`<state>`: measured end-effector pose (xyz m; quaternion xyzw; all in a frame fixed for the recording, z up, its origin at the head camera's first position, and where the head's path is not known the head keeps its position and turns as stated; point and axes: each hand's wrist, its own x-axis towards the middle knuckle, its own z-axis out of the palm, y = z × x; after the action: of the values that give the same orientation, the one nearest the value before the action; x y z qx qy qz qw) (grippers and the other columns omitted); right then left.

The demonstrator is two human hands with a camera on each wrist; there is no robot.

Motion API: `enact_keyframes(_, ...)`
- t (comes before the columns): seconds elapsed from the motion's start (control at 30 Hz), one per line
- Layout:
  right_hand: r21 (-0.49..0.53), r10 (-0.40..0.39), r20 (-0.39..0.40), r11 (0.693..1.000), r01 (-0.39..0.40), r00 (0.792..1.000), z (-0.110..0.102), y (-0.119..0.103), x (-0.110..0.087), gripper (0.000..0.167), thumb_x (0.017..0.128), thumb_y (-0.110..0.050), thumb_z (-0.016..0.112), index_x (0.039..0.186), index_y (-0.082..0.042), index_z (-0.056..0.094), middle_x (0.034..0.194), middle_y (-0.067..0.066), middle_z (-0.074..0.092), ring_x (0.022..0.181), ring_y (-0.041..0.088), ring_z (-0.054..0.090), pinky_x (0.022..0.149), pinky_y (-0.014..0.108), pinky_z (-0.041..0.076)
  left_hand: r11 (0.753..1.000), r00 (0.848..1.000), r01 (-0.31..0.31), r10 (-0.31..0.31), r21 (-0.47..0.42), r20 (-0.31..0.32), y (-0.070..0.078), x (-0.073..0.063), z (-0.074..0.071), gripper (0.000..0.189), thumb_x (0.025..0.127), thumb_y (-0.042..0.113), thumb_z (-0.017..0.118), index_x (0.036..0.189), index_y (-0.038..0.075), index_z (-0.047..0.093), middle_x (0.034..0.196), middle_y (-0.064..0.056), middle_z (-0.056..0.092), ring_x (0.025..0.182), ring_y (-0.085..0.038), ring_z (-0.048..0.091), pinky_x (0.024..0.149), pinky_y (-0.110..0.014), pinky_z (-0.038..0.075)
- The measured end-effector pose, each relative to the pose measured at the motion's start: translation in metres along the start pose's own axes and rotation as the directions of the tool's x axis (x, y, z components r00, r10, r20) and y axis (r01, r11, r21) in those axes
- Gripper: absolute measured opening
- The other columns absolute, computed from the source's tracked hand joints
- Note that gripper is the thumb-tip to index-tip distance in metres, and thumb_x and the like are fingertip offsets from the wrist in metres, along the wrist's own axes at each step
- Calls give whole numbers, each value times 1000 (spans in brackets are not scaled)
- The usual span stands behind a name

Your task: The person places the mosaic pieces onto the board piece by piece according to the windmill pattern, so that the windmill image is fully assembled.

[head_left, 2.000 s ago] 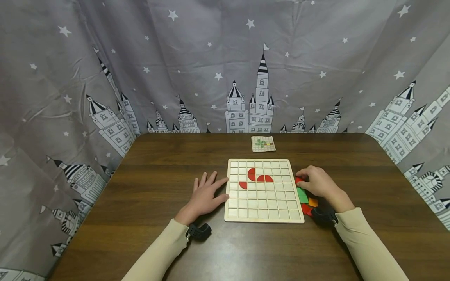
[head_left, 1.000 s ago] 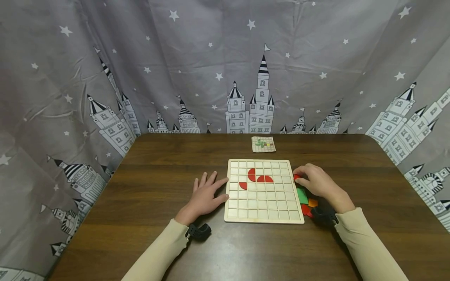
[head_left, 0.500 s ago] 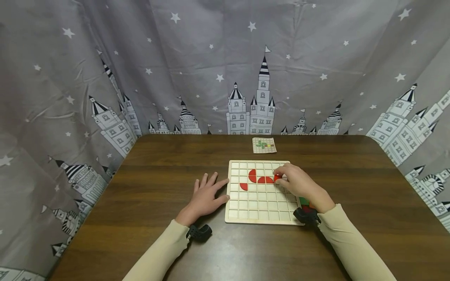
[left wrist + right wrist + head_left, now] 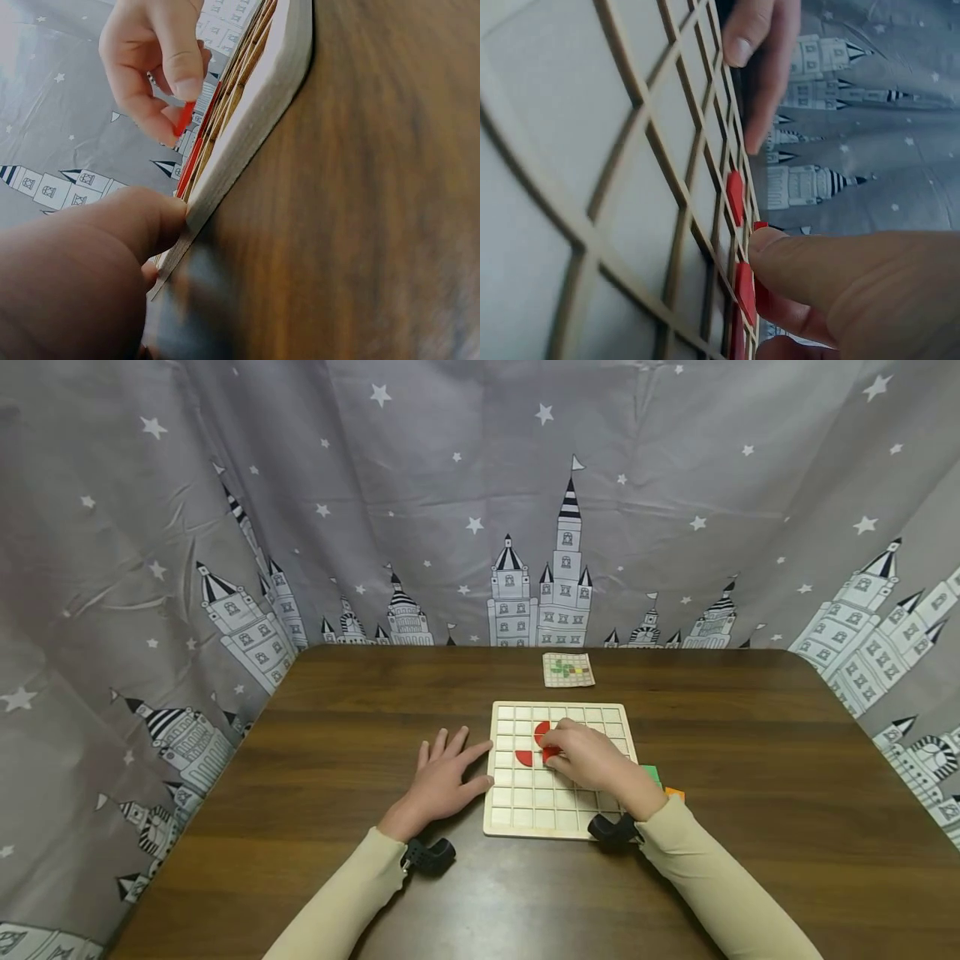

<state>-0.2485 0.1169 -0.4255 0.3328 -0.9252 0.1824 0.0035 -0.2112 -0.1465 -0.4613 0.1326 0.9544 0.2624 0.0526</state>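
My right hand point(image 4: 592, 758) is over the middle of the wooden grid board point(image 4: 517, 818), pinching a small red tile point(image 4: 182, 118) between thumb and fingertips. In the left wrist view this tile is held on edge, just off the board. Left of the fingertips, a red quarter-circle tile point(image 4: 524, 757) lies in a grid square. Two red tiles forming a half circle point(image 4: 542, 729) lie just above it, partly covered by the right hand. My left hand point(image 4: 441, 777) lies on the table with fingers spread, its thumb and index fingertip touching the board's left edge.
A small printed pattern card point(image 4: 567, 670) lies behind the board. To the board's right are a green tile point(image 4: 651, 773) and an orange tile point(image 4: 676, 794), partly hidden by the right arm. A grey curtain point(image 4: 420, 510) hangs beyond the wooden table point(image 4: 360, 693).
My right hand has taken a red tile from the pile at the board's right and carried it left over the board's middle. The left hand has stayed in place.
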Motion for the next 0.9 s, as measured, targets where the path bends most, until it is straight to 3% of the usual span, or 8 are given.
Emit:
enact_keyframes(0.47,-38,23,-9,999,-23,1000,12,-6,7,19,87,-7,76,106,-10,78,95,4,65,81,16,59,66,32,50,1000,1000,0,0,9,1,-1,1,0,58,99,42,61,153,26,50,168,-19,25,157,-50,9,121,-73,3)
enact_keyframes(0.9,3,-62,-61,998,62,996,13,-5,8,22,84,6,70,99,-8,79,92,3,70,83,15,63,72,30,53,1000,1000,1,-1,19,9,1,0,-2,58,99,42,60,154,26,49,169,-19,24,157,-50,8,121,-73,4)
